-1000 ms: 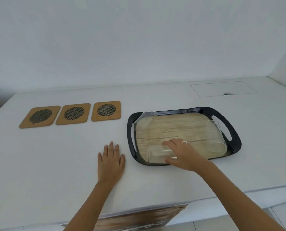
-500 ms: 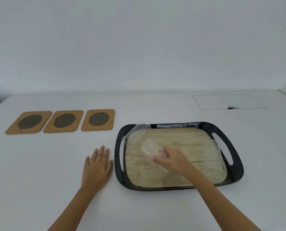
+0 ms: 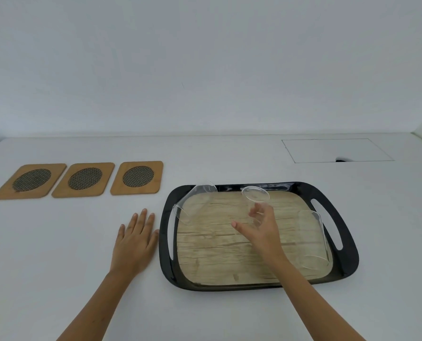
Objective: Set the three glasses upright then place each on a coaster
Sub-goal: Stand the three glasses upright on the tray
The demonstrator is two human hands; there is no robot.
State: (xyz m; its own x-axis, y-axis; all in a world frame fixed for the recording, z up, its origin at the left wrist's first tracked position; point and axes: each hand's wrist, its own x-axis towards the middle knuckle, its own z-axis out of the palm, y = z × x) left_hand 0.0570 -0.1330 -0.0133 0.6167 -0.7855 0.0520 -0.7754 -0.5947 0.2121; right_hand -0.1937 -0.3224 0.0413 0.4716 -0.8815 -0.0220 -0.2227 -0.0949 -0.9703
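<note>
My right hand (image 3: 263, 227) grips a clear glass (image 3: 255, 196) near its base and holds it almost upright, mouth up, over the middle of the black tray (image 3: 347, 257) with a wood-look floor. A second clear glass (image 3: 195, 201) lies on its side in the tray's far left corner. A third glass (image 3: 312, 238) lies on its side along the tray's right side. Three wooden coasters with dark mesh centres sit in a row to the left: left coaster (image 3: 30, 180), middle coaster (image 3: 84, 179), right coaster (image 3: 137, 177). My left hand (image 3: 136, 238) rests flat on the white counter, just left of the tray.
The white counter (image 3: 57, 242) runs to a white wall behind. A rectangular hatch outline (image 3: 335, 150) with a small dark notch lies flush in the counter at the back right.
My right hand has picked the near glass up off the tray and turned it from lying down to nearly upright. My left hand stays flat on the counter.
</note>
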